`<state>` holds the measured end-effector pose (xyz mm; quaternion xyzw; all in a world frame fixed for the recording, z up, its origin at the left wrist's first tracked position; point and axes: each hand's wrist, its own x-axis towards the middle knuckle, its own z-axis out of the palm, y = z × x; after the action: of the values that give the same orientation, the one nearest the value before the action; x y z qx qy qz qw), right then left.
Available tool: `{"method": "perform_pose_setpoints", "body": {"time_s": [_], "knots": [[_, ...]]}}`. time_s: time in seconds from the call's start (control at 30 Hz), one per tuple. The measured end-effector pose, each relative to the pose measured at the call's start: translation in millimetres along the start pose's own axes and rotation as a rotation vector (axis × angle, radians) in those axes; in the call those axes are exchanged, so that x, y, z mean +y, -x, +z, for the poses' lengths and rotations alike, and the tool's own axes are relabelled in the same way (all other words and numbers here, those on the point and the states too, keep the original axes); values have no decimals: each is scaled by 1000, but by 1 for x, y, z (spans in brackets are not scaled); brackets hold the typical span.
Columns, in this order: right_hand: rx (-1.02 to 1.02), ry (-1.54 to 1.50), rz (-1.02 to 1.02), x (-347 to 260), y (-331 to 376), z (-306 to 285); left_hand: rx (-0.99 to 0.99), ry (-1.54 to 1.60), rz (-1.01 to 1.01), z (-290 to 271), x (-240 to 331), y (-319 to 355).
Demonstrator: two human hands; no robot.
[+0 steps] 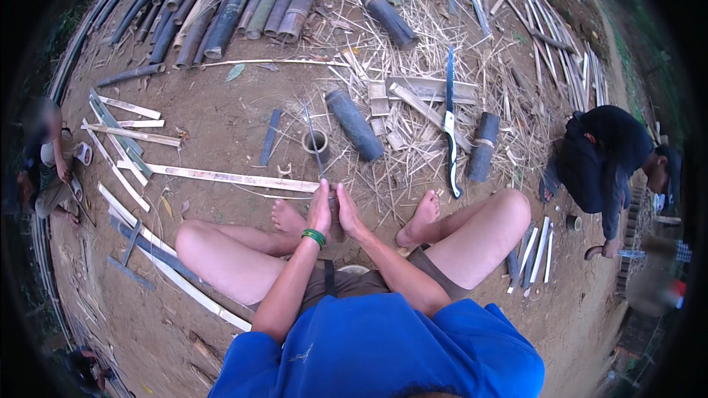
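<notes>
Sliver: thin bamboo strip (pixel 313 136), long axis running straight away from the body.
Hands: left hand (pixel 320 210) and right hand (pixel 346 214) both closed on its near end, equally near.

A single head-worn fisheye camera looks steeply down from close above the seated person's blue-shirted torso (pixel 383 354), facing forward across brown dirt ground (pixel 221 133); its dark, curved rim probably hides the outermost surroundings.
</notes>
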<state>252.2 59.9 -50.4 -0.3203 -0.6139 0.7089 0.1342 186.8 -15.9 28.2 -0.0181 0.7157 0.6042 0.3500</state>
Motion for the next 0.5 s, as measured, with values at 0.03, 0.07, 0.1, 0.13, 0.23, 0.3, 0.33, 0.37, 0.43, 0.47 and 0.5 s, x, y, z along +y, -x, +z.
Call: {"method": "perform_pose_setpoints", "body": {"time_s": [0.03, 0.07, 0.1, 0.13, 0.23, 0.3, 0.33, 0.37, 0.43, 0.47, 0.5], "knots": [[-46, 55, 85, -13, 2, 9, 126, -44, 35, -5, -10, 3], [-114, 112, 167, -47, 2, 22, 272, -87, 68, -14, -23, 4], [-157, 177, 242, -72, -8, 23, 392, -129, 105, -15, -32, 4], [-123, 377, 26, -69, -30, 10, 396, -163, 78, -12, -39, 4], [169, 762, -265, -60, -102, 1, 460, -272, 47, -10, -48, 3], [266, 1226, -178, -33, -146, -24, 489, -374, 76, 8, -36, 11], [156, 1243, -16, -21, -168, -44, 458, -429, 90, 14, -30, 14], [105, 1255, 69, -16, -177, -41, 454, -487, 90, 12, -28, 17], [-1, 1394, 181, -17, -194, -42, 450, -518, 70, 8, -23, 17], [-30, 1327, 153, -24, -201, -44, 443, -493, 55, 10, -20, 18], [-50, 1261, 132, -32, -211, -48, 426, -469, 44, 13, -18, 19]]}}
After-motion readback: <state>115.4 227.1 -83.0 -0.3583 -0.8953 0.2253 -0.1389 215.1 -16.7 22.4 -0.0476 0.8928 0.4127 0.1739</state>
